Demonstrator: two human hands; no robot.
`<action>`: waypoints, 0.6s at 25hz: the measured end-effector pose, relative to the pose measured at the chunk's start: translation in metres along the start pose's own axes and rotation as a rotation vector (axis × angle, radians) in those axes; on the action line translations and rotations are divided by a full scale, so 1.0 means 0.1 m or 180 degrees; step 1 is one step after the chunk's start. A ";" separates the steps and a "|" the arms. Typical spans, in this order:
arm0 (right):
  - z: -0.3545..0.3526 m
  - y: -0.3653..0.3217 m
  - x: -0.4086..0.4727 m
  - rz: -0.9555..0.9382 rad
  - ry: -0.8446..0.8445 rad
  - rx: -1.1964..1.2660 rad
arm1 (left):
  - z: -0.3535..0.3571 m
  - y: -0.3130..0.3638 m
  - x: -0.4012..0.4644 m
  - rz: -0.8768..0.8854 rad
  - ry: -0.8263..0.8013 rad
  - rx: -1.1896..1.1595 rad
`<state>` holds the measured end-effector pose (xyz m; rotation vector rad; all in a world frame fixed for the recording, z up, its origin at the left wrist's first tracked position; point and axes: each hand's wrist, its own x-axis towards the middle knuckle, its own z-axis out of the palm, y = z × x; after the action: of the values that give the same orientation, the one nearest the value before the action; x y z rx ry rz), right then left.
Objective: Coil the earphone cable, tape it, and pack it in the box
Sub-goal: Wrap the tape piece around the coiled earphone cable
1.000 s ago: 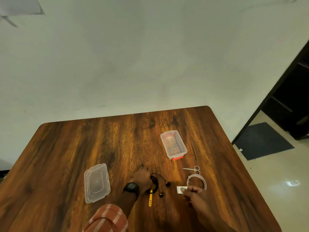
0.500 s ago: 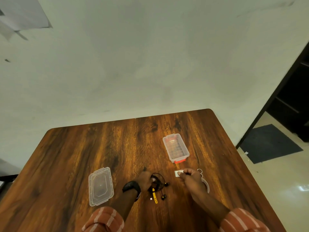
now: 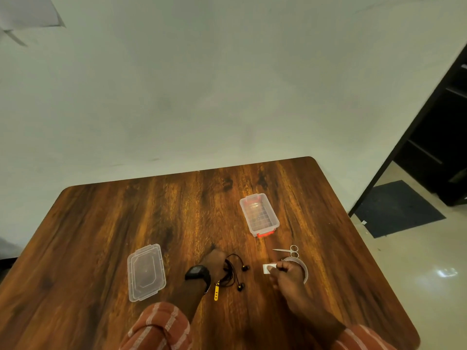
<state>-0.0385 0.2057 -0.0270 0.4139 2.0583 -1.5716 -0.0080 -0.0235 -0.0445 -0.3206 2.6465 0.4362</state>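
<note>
A black coiled earphone cable (image 3: pixel 232 271) with two earbuds and a yellow strap (image 3: pixel 216 291) lies on the wooden table (image 3: pixel 126 223). My left hand (image 3: pixel 214 263), with a black watch on the wrist, pinches the coil at its left side. My right hand (image 3: pixel 286 275) holds a small white piece of tape (image 3: pixel 266 269) between thumb and finger, right of the coil. The tape roll (image 3: pixel 304 267) lies partly hidden under my right hand. The open clear box (image 3: pixel 259 214) with red clips stands farther back.
The clear box lid (image 3: pixel 146 272) lies flat to the left of my left arm. Small scissors (image 3: pixel 288 250) lie just behind the tape roll. The table's right edge drops to a tiled floor with a dark mat (image 3: pixel 399 208).
My right hand with the tape piece moved up toward the box, then came back down beside the tape roll. My left hand kept its hold on the coil. The head camera shifted.
</note>
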 end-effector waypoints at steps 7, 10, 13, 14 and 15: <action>-0.04 0.10 0.00 -0.0152 -0.0151 -0.0193 | -0.02 0.03 -0.12 0.0501 0.0431 0.0039; 0.04 -0.11 0.05 -0.0575 0.0018 -0.0427 | -0.18 0.09 -0.22 0.0647 0.0193 -0.0345; 0.16 -0.43 0.15 -0.0949 -0.0091 -0.0272 | -0.47 0.21 -0.34 0.0909 -0.0165 -0.0660; 0.20 -0.55 0.18 -0.1094 -0.0137 -0.0230 | -0.59 0.26 -0.40 0.1009 -0.0141 -0.0717; 0.26 -0.66 0.20 -0.1206 -0.0234 -0.0236 | -0.70 0.31 -0.46 0.1112 -0.0069 -0.0762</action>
<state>-0.0844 0.1606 0.0087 -0.0674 2.2221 -1.6823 -0.0036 -0.0131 0.0440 0.0798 2.6346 0.8654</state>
